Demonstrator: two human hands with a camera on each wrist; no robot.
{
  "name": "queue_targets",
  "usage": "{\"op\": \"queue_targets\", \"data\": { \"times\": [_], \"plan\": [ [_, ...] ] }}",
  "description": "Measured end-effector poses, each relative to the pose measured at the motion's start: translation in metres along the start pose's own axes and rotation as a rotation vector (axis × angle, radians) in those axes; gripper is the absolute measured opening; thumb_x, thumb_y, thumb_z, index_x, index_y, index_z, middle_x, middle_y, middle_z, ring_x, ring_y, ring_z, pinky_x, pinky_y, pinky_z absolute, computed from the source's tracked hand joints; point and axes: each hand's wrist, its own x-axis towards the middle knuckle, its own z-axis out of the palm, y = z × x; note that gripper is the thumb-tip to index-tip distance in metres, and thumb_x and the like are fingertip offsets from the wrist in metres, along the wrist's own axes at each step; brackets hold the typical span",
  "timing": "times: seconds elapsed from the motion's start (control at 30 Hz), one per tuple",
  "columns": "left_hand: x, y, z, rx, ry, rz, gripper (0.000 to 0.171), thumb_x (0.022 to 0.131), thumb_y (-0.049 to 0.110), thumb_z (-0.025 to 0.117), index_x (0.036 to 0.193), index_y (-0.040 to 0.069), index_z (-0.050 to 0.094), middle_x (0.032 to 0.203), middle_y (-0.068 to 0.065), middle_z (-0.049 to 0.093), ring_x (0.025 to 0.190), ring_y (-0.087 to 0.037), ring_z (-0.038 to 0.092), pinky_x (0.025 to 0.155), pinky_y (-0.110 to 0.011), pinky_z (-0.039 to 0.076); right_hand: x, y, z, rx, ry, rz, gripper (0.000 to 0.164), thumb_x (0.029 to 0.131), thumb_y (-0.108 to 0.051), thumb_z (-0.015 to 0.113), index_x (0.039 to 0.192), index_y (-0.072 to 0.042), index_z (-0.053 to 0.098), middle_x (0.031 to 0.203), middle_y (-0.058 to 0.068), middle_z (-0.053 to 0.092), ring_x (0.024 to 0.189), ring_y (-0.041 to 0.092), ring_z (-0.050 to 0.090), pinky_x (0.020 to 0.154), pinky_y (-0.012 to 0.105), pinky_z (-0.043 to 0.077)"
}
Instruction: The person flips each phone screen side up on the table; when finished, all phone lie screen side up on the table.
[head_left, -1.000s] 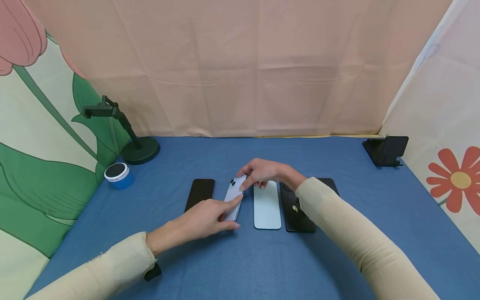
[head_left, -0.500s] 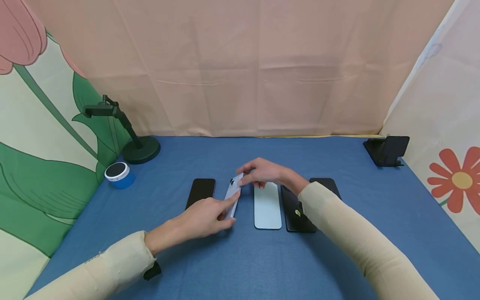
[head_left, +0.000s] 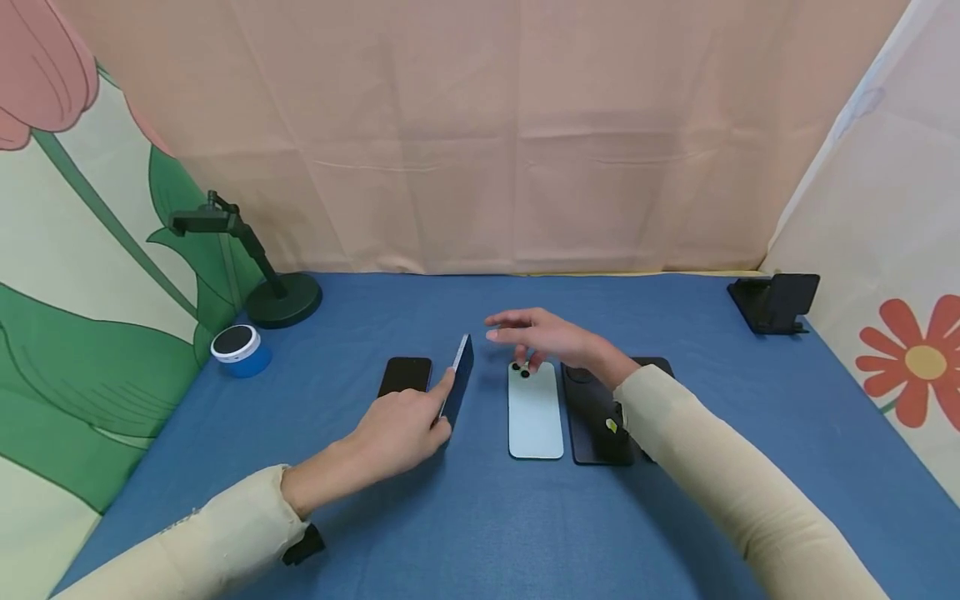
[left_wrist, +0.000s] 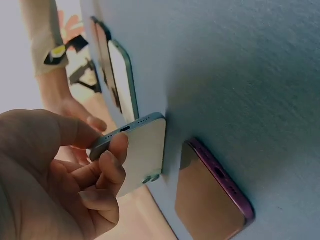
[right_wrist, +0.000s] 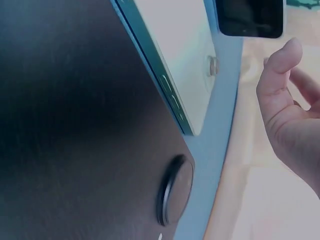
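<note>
My left hand (head_left: pixel 397 433) pinches a lavender phone (head_left: pixel 462 379) between thumb and fingers, standing it steeply on edge with its dark screen turned to the right. Its pale back and lower port edge show in the left wrist view. My right hand (head_left: pixel 551 337) holds nothing; its fingers reach out, apart from that phone, over the top end of a pale green phone (head_left: pixel 535 417). A dark-screened phone (head_left: pixel 403 375) with a purple frame (left_wrist: pixel 220 172) lies just left of the left hand. Right of the pale green phone lies a black phone (head_left: pixel 596 429) with a round camera bump (right_wrist: pixel 180 192).
Another dark phone (head_left: pixel 657 365) is partly covered by the right sleeve. At the back left stand a black stand with a round base (head_left: pixel 285 300) and a blue-and-white tub (head_left: pixel 240 352). A black phone holder (head_left: pixel 780 304) stands at the far right of the blue table (head_left: pixel 480 533).
The lavender phone has turned from back showing to up on its edge, shifting slightly left with my left hand. My right hand has let go of it and moved a little right.
</note>
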Motion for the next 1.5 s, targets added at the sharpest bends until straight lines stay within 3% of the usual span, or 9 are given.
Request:
{"op": "queue_targets", "data": {
  "times": [0.13, 0.37, 0.47, 0.6, 0.67, 0.8, 1.03, 1.27, 1.5],
  "plan": [
    [-0.002, -0.008, -0.005, -0.152, -0.021, -0.085, 0.063, 0.095, 0.014, 0.058, 0.154, 0.007, 0.039, 0.055, 0.004, 0.047, 0.041, -0.012, 0.038, 0.043, -0.027, 0.030, -0.004, -0.001, -0.005, 0.004, 0.005, -0.014, 0.056, 0.101, -0.042, 0.057, 0.151, -0.021, 0.045, 0.142, 0.017, 0.054, 0.078, 0.023, 0.058, 0.066, 0.039, 0.057],
    [-0.002, -0.026, -0.005, -0.486, -0.008, -0.150, 0.062, 0.097, 0.012, 0.049, 0.157, 0.011, 0.034, 0.063, -0.002, 0.055, 0.045, -0.012, 0.033, 0.046, -0.026, 0.028, -0.005, 0.002, -0.002, 0.028, 0.007, -0.015, 0.058, 0.100, -0.040, 0.059, 0.152, -0.018, 0.044, 0.145, 0.016, 0.052, 0.076, 0.022, 0.059, 0.061, 0.034, 0.055],
    [-0.001, -0.032, -0.002, -0.635, 0.007, -0.196, 0.060, 0.100, 0.012, 0.048, 0.157, 0.010, 0.033, 0.071, -0.005, 0.061, 0.054, -0.013, 0.045, 0.052, -0.026, 0.037, -0.005, 0.004, 0.001, 0.031, 0.002, -0.014, 0.058, 0.100, -0.039, 0.060, 0.152, -0.018, 0.044, 0.144, 0.015, 0.052, 0.078, 0.027, 0.061, 0.061, 0.034, 0.056],
    [0.001, -0.037, 0.003, -0.850, 0.013, -0.268, 0.059, 0.102, 0.014, 0.049, 0.158, 0.009, 0.031, 0.081, -0.008, 0.062, 0.078, -0.018, 0.061, 0.073, -0.028, 0.047, -0.005, 0.004, 0.005, 0.028, 0.011, -0.008, 0.058, 0.100, -0.039, 0.061, 0.152, -0.018, 0.045, 0.144, 0.011, 0.051, 0.082, 0.035, 0.062, 0.061, 0.034, 0.055],
    [0.000, -0.038, 0.006, -0.954, 0.001, -0.306, 0.059, 0.103, 0.016, 0.049, 0.159, 0.011, 0.029, 0.086, -0.009, 0.063, 0.084, -0.020, 0.061, 0.077, -0.028, 0.047, -0.004, 0.003, 0.007, 0.024, 0.015, 0.011, 0.059, 0.099, -0.039, 0.062, 0.152, -0.019, 0.045, 0.143, 0.008, 0.051, 0.084, 0.037, 0.063, 0.061, 0.034, 0.055],
    [0.000, -0.039, 0.013, -1.091, -0.003, -0.357, 0.060, 0.103, 0.016, 0.048, 0.160, 0.018, 0.027, 0.092, -0.009, 0.066, 0.084, -0.015, 0.058, 0.073, -0.024, 0.045, -0.003, 0.003, 0.012, 0.033, 0.014, 0.063, 0.063, 0.098, -0.038, 0.064, 0.154, -0.019, 0.040, 0.141, 0.009, 0.052, 0.081, 0.034, 0.063, 0.060, 0.033, 0.054],
    [-0.002, -0.031, 0.021, -1.164, 0.060, -0.339, 0.060, 0.105, 0.019, 0.049, 0.160, 0.019, 0.025, 0.091, -0.007, 0.064, 0.087, -0.016, 0.059, 0.073, -0.024, 0.045, -0.001, 0.002, 0.024, 0.132, 0.026, 0.095, 0.070, 0.098, -0.035, 0.064, 0.158, -0.023, 0.030, 0.143, 0.011, 0.053, 0.074, 0.024, 0.065, 0.059, 0.033, 0.055],
    [-0.002, -0.024, 0.023, -1.176, 0.089, -0.315, 0.061, 0.105, 0.020, 0.051, 0.160, 0.023, 0.025, 0.089, -0.005, 0.061, 0.089, -0.022, 0.060, 0.074, -0.023, 0.045, 0.001, -0.001, 0.034, 0.254, 0.087, 0.049, 0.063, 0.099, -0.028, 0.064, 0.155, -0.026, 0.036, 0.138, 0.009, 0.055, 0.069, 0.020, 0.056, 0.056, 0.029, 0.052],
    [-0.003, -0.019, 0.025, -1.189, 0.117, -0.301, 0.059, 0.105, 0.018, 0.050, 0.159, 0.024, 0.027, 0.091, -0.006, 0.059, 0.090, -0.022, 0.059, 0.073, -0.024, 0.045, 0.005, -0.004, 0.039, 0.296, 0.133, 0.040, 0.064, 0.097, -0.024, 0.067, 0.154, -0.025, 0.039, 0.120, 0.007, 0.055, 0.065, 0.016, 0.052, 0.055, 0.028, 0.045]
  ]
}}
